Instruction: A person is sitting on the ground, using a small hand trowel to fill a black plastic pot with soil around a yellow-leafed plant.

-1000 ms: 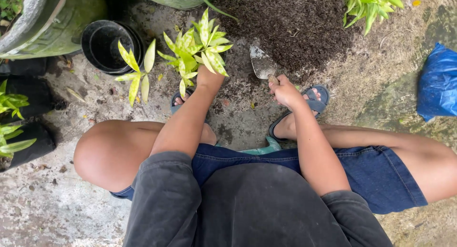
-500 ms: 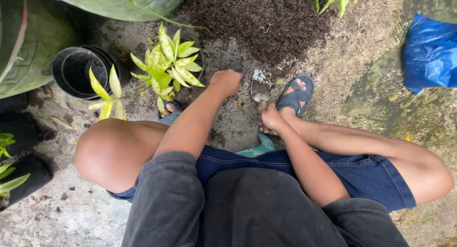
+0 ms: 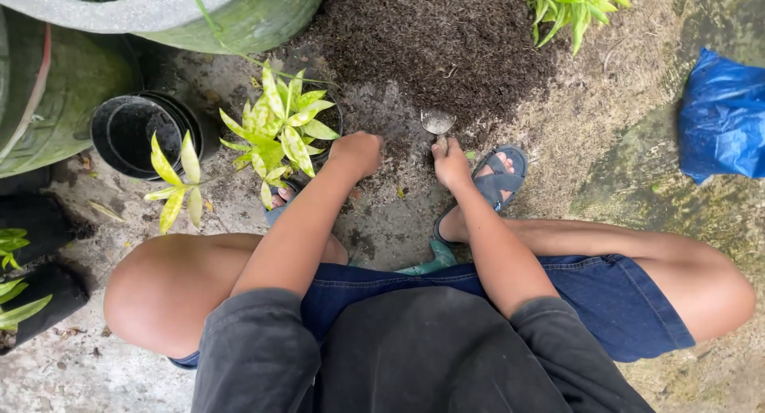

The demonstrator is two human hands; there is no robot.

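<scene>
My right hand grips the handle of a small metal trowel, whose blade points at the edge of a dark soil pile. A little soil lies on the blade. My left hand is curled into a fist on the ground, right beside a small black pot holding a yellow-green leafy plant. I cannot tell whether it touches the pot's rim. I am squatting, with both knees wide and my blue sandals under my arms.
An empty black pot stands left of the plant, with large green planters behind it. Black grow bags with plants line the left edge. A blue plastic bag lies at the right, and another leafy plant is at the top.
My left hand let go of the potted plant, swung right, then came back beside the pot. My right hand drew the trowel back towards my foot, then pushed it forward to the soil pile.
</scene>
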